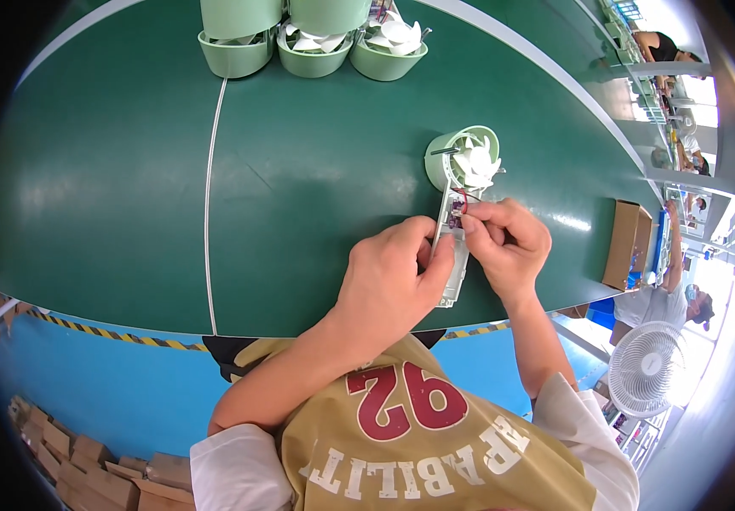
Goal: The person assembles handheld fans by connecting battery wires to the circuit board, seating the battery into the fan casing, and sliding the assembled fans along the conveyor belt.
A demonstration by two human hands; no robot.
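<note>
On the green table in front of me lies a small pale-green fan [437, 162] with its round head pointing away. White blades [478, 160] show in the head. Its long handle half [451, 294] lies open toward me, baring a small purple circuit board [455, 213] with thin red and black wires [464, 196]. My left hand [393, 277] grips the handle from the left, thumb along its side. My right hand [510, 243] is closed in a pinch at the board and wires; what its fingertips hold is too small to make out.
Several pale-green fan housings [312, 64] with white blades stand at the table's far edge, some stacked. A cardboard box [628, 245] stands at the right edge. Beyond it are a white fan [647, 366] and a co-worker [653, 305]. Cartons [95, 481] lie on the floor at lower left.
</note>
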